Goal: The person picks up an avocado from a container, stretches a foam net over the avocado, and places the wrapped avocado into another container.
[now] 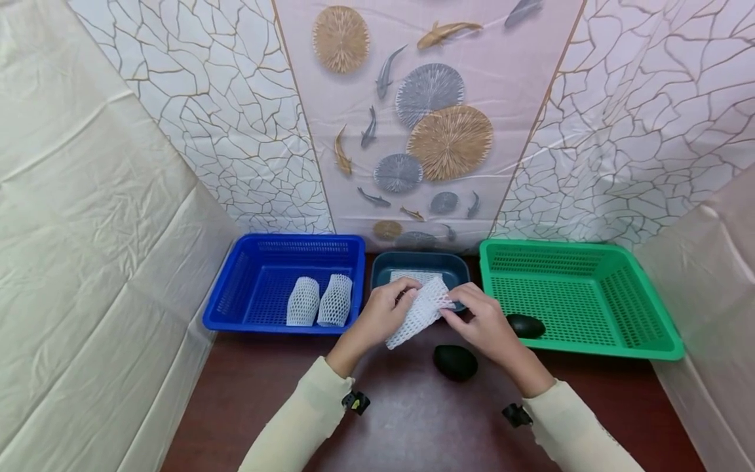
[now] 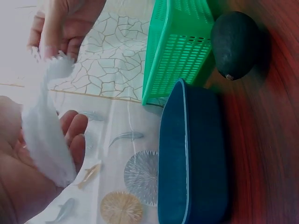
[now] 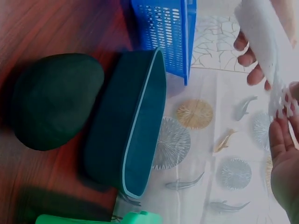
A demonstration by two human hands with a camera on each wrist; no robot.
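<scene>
White foam net sleeve (image 1: 413, 320) is hanging between both hands, at the near side of the dark tub (image 1: 456, 263). Left hand (image 1: 380, 314) is gripping its body; right hand (image 1: 486, 326) is pinching its upper end. Step in hand, by judgement: that end is being worked open. Next move is probably calling for a wider mouth and gentle fingers.

Loose avocado (image 1: 455, 362) is lying on the brown surface (image 1: 407, 419), nearer the person than the tub. Left of the tub, a blue basket (image 1: 259, 282) is holding two white nets (image 1: 319, 303), contents unclear; right of it, a green basket (image 1: 580, 295) is holding another avocado (image 1: 527, 326). Behind the tub, a fish-patterned hanging (image 1: 448, 141) is covering the wall.
</scene>
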